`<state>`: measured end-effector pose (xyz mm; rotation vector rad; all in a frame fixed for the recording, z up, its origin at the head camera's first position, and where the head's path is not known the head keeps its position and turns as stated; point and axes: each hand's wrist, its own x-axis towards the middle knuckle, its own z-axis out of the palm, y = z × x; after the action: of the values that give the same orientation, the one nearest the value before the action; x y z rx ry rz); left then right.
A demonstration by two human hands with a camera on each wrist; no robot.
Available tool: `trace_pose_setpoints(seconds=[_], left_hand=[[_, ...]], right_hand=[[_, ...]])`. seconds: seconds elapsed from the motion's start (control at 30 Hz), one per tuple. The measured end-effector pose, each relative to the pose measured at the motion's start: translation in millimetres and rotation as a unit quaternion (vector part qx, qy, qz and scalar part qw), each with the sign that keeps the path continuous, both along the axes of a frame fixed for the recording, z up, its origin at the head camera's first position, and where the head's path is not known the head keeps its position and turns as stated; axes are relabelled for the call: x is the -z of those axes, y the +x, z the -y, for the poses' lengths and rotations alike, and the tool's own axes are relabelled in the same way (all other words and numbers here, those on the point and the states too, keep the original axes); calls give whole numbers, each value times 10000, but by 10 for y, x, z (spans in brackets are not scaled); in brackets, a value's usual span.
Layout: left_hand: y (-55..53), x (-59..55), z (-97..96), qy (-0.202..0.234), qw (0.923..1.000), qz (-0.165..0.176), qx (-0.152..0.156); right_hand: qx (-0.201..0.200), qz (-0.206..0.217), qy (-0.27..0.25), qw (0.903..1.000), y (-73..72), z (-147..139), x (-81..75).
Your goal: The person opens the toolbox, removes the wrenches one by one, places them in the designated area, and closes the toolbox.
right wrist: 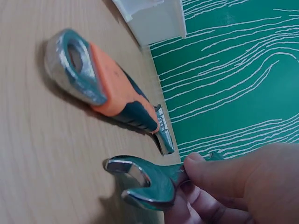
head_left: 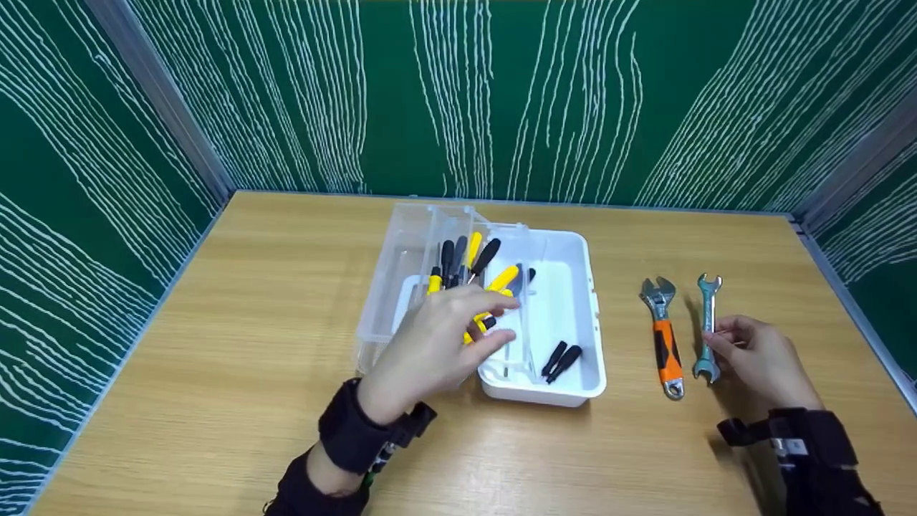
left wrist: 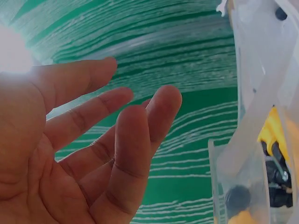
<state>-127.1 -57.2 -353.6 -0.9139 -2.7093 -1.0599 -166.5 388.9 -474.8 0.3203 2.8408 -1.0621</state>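
Between thumb and fingers my right hand (head_left: 763,358) pinches a double open-ended wrench (head_left: 708,322) by its shaft, at the right of the table. In the right wrist view one open end of the wrench (right wrist: 149,182) points toward the camera. An adjustable wrench (head_left: 664,337) with an orange and black handle lies just left of it. My left hand (head_left: 448,340) hovers over the toolbox with fingers apart and nothing between them. Beneath it, several screwdrivers (head_left: 458,258) with black, grey and yellow handles lie in the box, partly hidden by the hand.
The white toolbox (head_left: 589,322) stands mid-table, its clear divided lid tray (head_left: 372,315) swung out to the left. Two black-handled tools (head_left: 562,362) lie in its front right part. Green walls (head_left: 573,107) with white lines border the wooden table (head_left: 251,322).
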Motion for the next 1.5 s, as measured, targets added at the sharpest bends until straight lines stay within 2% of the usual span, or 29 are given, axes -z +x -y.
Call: trace_pose_setpoints(seconds=[0.23, 0.43, 0.6, 0.67, 0.9, 1.17, 1.33, 1.5], left_hand=[[109, -2, -109, 6, 9978, 87, 662], [172, 49, -230, -264, 9958, 92, 867], [191, 96, -298, -508, 9931, -13, 1053], [194, 107, -310, -556, 9926, -45, 1075], [229, 165, -362, -696, 9886, -404, 1273], [240, 202, -399, -957, 9854, -330, 1369], [245, 193, -375, -942, 9855, -322, 1376], [241, 178, -360, -927, 9861, -340, 1339]], right_hand=[[0, 115, -81, 9999, -9, -9, 2], [-108, 221, -32, 9997, -17, -32, -5], [-148, 519, -28, 9985, -41, -44, -20], [-154, 593, -18, 9981, -47, -43, -18], [-324, 312, 293, 9986, -37, -25, 12], [-196, 433, 260, 9985, -42, -25, 14], [29, 611, 89, 9981, -45, -35, 20], [67, 673, -46, 9977, -50, -22, 43]])
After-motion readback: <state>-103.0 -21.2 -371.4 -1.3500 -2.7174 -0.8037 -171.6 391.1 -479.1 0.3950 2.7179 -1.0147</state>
